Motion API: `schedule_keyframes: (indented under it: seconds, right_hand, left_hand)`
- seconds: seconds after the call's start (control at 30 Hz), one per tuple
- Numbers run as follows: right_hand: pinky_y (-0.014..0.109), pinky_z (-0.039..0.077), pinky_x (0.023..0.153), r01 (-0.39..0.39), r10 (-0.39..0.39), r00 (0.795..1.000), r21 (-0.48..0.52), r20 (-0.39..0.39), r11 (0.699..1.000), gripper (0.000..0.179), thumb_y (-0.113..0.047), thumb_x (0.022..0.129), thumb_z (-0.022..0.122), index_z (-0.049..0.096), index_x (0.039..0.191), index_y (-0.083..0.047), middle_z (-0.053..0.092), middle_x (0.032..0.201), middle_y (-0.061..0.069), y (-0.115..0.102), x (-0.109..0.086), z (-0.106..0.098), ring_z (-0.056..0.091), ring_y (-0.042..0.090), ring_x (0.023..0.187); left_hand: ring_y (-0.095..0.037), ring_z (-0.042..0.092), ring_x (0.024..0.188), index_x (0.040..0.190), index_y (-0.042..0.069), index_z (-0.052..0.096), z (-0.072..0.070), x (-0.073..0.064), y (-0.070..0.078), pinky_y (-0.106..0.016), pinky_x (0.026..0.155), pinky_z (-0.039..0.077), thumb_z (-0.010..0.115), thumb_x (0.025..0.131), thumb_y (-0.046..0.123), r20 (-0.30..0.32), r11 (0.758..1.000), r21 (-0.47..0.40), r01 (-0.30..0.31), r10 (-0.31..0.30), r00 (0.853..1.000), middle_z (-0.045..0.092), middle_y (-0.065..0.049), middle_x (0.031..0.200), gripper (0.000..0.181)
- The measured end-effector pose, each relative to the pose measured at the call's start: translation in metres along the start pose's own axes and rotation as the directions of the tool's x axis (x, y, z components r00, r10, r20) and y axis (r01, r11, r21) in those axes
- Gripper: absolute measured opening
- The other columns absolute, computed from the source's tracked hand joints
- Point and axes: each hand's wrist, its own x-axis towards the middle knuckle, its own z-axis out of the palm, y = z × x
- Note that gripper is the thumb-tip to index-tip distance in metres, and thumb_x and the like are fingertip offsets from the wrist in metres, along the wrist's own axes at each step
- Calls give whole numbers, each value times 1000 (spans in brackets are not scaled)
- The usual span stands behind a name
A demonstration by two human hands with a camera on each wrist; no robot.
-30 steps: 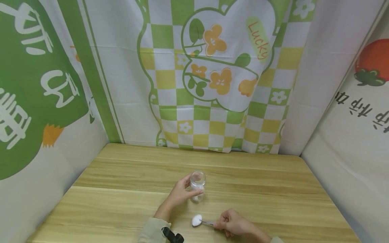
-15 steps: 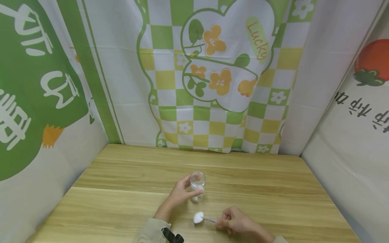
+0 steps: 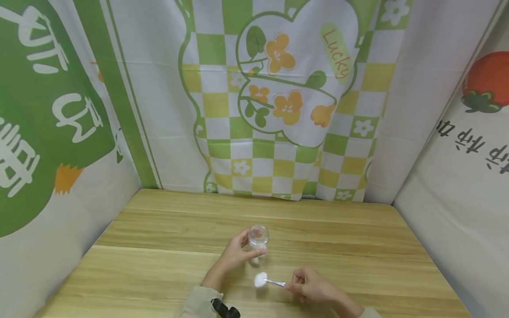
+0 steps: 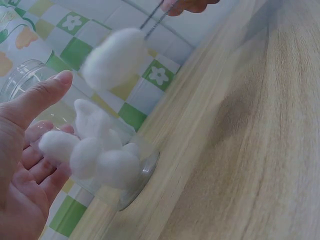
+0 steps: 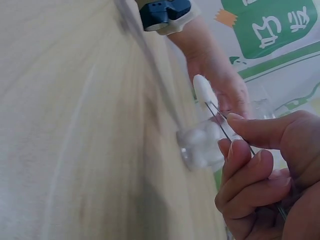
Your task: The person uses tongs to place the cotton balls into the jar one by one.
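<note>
My left hand (image 3: pixel 234 254) holds a clear glass jar (image 3: pixel 259 235) upright on the table, thumb on the near side and fingers on the far side. No lid covers its mouth. Several white cotton balls (image 4: pixel 107 162) fill the lower part, as the left wrist view shows. My right hand (image 3: pixel 312 285) pinches thin metal tweezers (image 5: pixel 220 120) between thumb and fingers. A fluffy cotton ball (image 4: pixel 115 57) is caught between the tweezer tips. In the head view it hangs over the table, just in front of the jar's base.
A wood-grain table (image 3: pixel 167 225) spreads around both hands. Behind it hangs a green and yellow checked curtain (image 3: pixel 274 163), with printed cloth (image 3: pixel 457 185) along the sides. A black wrist camera (image 3: pixel 225 308) sits on the left sleeve (image 3: pixel 199 302).
My right hand has moved slightly away from me and to the right, bringing the tweezers and cotton ball closer to the jar. My left hand and the jar keep their place.
</note>
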Motion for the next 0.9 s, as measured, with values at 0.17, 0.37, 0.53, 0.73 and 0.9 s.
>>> schedule_keyframes:
  seconds: [0.17, 0.37, 0.53, 0.73, 0.9]
  right_hand:
    - [9, 33, 41, 23, -23, 1000, -9, 3, 1000, 40, -18, 91, 65, 52, 76, 17, 46, 53, -7, -4, 0, -5, 44, 0, 44]
    - [9, 28, 39, 29, -29, 999, 8, 45, 1000, 36, -17, 92, 64, 53, 77, 14, 46, 53, -7, -8, 0, -10, 39, -1, 43]
    - [9, 27, 39, 23, -25, 997, 31, 67, 999, 30, -18, 93, 62, 54, 76, 5, 46, 53, -7, -10, -1, -13, 37, 0, 43]
    - [9, 28, 39, 25, -28, 997, 41, 74, 999, 33, -20, 93, 62, 53, 75, 5, 45, 52, -8, -17, -2, -15, 37, -2, 42]
    - [9, 27, 38, 41, -42, 997, 15, 65, 999, 43, -22, 93, 62, 51, 78, 16, 44, 50, -9, -22, -2, -17, 35, -3, 42]
  left_hand:
    - [-40, 53, 130, 137, 2, 49, 1, 0, 3, -54, 114, 41, 78, 80, 18, -10, 1000, -18, -3, 3, 1000, 57, -20, 137, 66]
    - [-40, 52, 131, 137, 3, 48, 0, -1, 3, -54, 114, 40, 78, 81, 19, 3, 1000, -23, -7, 7, 1000, 56, -20, 138, 66]
    - [-41, 51, 131, 138, 4, 48, 0, 0, 1, -56, 115, 39, 78, 80, 24, 6, 1000, -9, -11, 12, 1000, 56, -19, 139, 69]
    - [-42, 52, 130, 138, 3, 48, 0, 0, 0, -55, 113, 41, 78, 80, 23, -2, 999, 12, -30, 30, 1000, 56, -20, 138, 68]
    - [-41, 52, 130, 137, 4, 49, 0, 0, -1, -55, 113, 41, 78, 81, 23, 5, 999, 2, -40, 40, 999, 57, -19, 138, 66]
